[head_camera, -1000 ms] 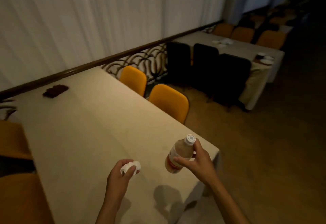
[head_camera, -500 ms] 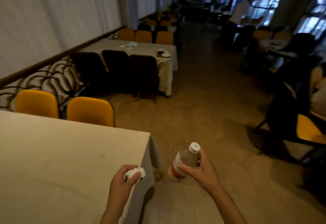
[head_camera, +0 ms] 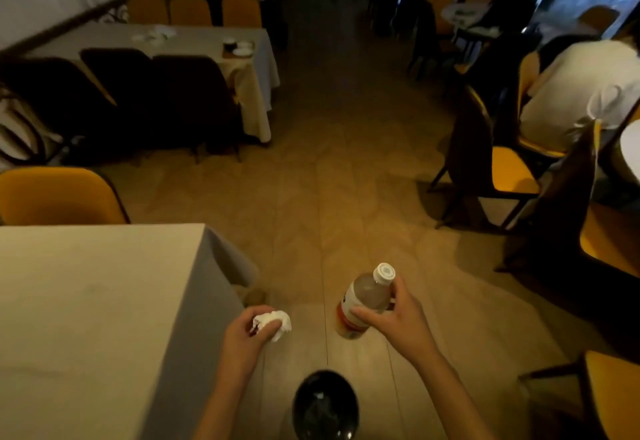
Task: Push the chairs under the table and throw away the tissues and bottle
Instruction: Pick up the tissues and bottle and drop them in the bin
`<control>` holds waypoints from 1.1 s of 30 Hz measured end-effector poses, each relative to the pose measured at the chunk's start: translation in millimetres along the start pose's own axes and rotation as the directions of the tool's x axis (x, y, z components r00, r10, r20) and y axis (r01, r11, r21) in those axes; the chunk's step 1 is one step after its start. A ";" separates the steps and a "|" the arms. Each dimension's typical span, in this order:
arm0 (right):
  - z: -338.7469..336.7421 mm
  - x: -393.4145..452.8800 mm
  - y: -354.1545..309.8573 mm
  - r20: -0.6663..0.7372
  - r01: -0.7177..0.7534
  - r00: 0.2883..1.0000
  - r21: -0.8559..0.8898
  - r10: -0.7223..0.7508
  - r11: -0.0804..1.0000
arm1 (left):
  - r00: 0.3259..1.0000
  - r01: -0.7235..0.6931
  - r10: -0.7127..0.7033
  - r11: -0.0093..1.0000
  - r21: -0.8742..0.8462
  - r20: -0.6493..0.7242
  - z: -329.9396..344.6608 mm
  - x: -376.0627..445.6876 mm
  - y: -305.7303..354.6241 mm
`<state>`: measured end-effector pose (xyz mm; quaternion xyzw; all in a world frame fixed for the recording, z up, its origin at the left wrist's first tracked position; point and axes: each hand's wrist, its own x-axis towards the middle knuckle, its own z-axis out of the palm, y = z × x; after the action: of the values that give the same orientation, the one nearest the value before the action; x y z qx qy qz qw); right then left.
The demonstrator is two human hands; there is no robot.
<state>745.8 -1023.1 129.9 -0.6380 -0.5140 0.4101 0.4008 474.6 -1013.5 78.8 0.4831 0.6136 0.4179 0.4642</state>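
My left hand (head_camera: 244,339) grips a crumpled white tissue (head_camera: 275,323) just past the corner of the cloth-covered table (head_camera: 90,308). My right hand (head_camera: 401,327) holds a clear plastic bottle (head_camera: 363,302) with a white cap and a red label, tilted, above the floor. A black round bin (head_camera: 323,405) with a dark liner stands on the floor below and between my hands. One yellow chair (head_camera: 55,197) shows at the table's far side, its back against the table edge.
A wooden aisle (head_camera: 339,162) runs ahead between tables. Dark chairs (head_camera: 156,100) stand at another clothed table (head_camera: 194,41) on the left. On the right, yellow-seated chairs (head_camera: 498,169) and a seated person in white (head_camera: 581,86) are close to the aisle.
The view has swung right, away from the table toward the aisle. Both hands, holding the tissue and the bottle, have left the tabletop and now hang over the floor above the bin.
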 end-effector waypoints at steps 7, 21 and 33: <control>-21.6 -8.9 77.9 0.040 -0.117 0.992 -0.051 0.119 0.992 | 0.989 0.137 -0.140 0.989 0.060 0.042 67.1 -22.6 -48.4; 76.5 -15.4 307.3 -0.096 -0.455 0.881 0.088 0.462 0.886 | 0.919 0.345 -0.374 0.917 0.202 0.125 148.6 6.8 -259.8; 190.6 -32.0 525.3 -0.085 -0.534 0.837 0.089 0.541 0.841 | 0.887 0.330 -0.431 0.842 0.426 0.164 187.8 31.6 -510.1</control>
<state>735.1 -1116.4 -421.9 -0.7649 -0.2792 0.4869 0.3162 549.7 -1064.2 -458.2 0.4817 0.7034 0.1218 0.5084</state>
